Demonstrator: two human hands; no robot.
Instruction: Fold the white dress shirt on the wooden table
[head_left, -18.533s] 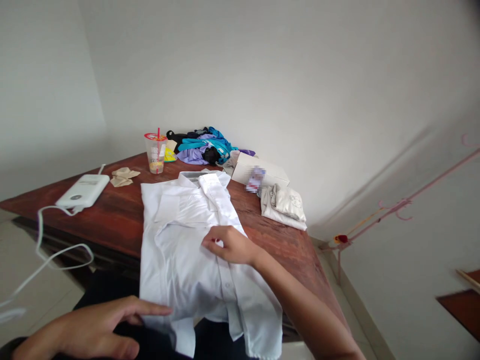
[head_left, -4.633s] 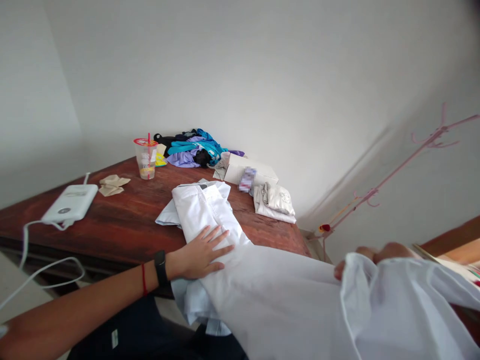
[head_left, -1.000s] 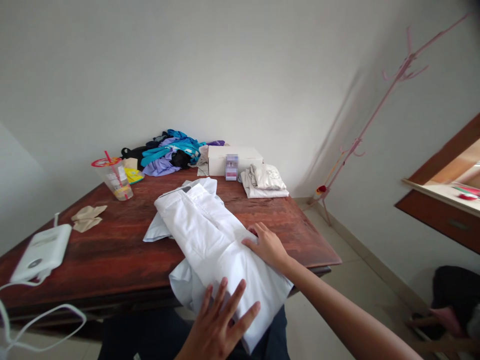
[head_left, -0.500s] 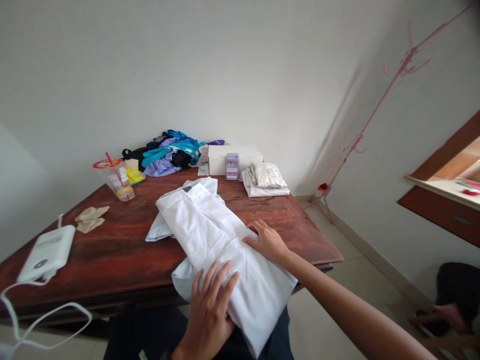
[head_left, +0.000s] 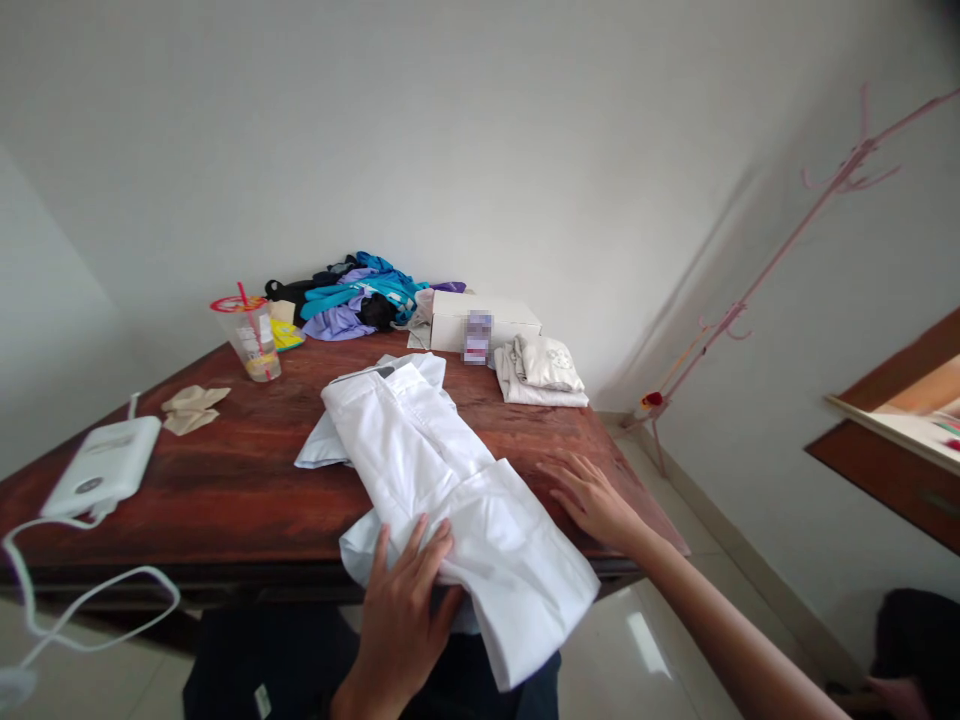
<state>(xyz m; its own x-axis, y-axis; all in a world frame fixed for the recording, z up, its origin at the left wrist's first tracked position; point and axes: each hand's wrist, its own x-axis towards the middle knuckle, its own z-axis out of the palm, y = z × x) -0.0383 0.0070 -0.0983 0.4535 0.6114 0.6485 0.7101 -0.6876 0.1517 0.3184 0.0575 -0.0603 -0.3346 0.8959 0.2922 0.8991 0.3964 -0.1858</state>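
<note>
A white shirt (head_left: 442, 470), partly folded into a long strip, lies aslant on the dark red wooden table (head_left: 247, 480). Its collar end points away from me, and the near end hangs past the table's front edge over my lap. My left hand (head_left: 409, 590) rests on the shirt's near left side with fingers spread. To the right of the shirt, my right hand (head_left: 592, 495) is apart from the cloth, fingers stretched out low over the bare wood; whether it touches the table I cannot tell.
Along the back stand a pile of blue, purple and black clothes (head_left: 360, 300), a white box (head_left: 495, 315) and folded pale clothes (head_left: 544, 368). At left are a plastic cup (head_left: 255, 345), a crumpled napkin (head_left: 193, 408) and a white power bank (head_left: 105, 465) with a cable. A pink coat rack (head_left: 787, 230) leans right.
My right hand has come off the shirt and moved right over the table. My left hand has shifted slightly left, still on the cloth. The view has turned a little.
</note>
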